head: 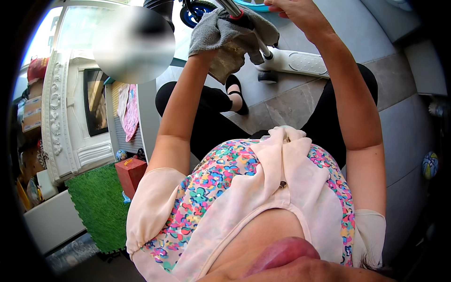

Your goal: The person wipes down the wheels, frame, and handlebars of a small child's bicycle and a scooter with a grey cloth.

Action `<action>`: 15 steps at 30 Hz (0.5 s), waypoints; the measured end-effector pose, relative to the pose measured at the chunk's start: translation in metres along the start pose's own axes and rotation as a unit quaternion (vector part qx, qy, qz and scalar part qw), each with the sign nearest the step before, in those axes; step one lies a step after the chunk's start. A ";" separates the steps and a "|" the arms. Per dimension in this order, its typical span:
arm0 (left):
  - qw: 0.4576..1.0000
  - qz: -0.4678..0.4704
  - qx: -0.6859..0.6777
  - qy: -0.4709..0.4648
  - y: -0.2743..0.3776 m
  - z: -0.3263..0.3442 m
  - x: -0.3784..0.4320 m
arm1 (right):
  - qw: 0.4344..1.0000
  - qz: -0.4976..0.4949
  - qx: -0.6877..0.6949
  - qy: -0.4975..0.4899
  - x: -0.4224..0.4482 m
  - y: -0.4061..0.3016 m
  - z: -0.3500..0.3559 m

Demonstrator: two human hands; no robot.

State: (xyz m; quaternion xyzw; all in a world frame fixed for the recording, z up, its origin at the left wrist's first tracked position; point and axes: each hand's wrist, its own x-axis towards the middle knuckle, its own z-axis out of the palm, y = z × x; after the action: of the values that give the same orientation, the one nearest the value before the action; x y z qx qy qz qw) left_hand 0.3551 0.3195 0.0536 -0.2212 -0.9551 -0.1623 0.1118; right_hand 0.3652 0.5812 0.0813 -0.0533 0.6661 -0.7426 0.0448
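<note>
A grey cloth is wrapped about the metal stem of a kick scooter, near its red ring. My left hand is under the cloth at its left side; the cloth covers the fingers and presses to the stem. Below, the scooter's white deck stands on the floor tiles, with a dark wheel beneath it. My right hand is raised at the top edge, right of the stem, with fingers bent and nothing seen in it; part of it may be cut off by the frame.
A small bike wheel with a blue rim and a light blue basin lie beyond the scooter. At left are a green grass mat, a red box and a white carved cabinet. A patterned ball rests at far right.
</note>
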 end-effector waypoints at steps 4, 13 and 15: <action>0.973 -0.088 -0.213 0.005 -0.019 0.025 0.000 | 1.000 0.010 0.013 -0.009 -0.002 -0.001 -0.008; 0.960 0.187 0.208 0.001 0.019 -0.002 0.006 | 0.999 0.004 -0.032 -0.032 -0.016 -0.014 0.000; 0.982 0.177 0.057 0.010 0.032 -0.010 0.018 | 0.999 -0.001 -0.034 -0.035 -0.014 -0.012 -0.001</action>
State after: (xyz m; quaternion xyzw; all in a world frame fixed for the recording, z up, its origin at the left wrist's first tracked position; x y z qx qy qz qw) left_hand 0.3552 0.3506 0.0763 -0.3787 -0.9073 -0.0869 0.1606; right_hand 0.3793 0.5850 0.0927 -0.0813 0.6888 -0.7174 0.0657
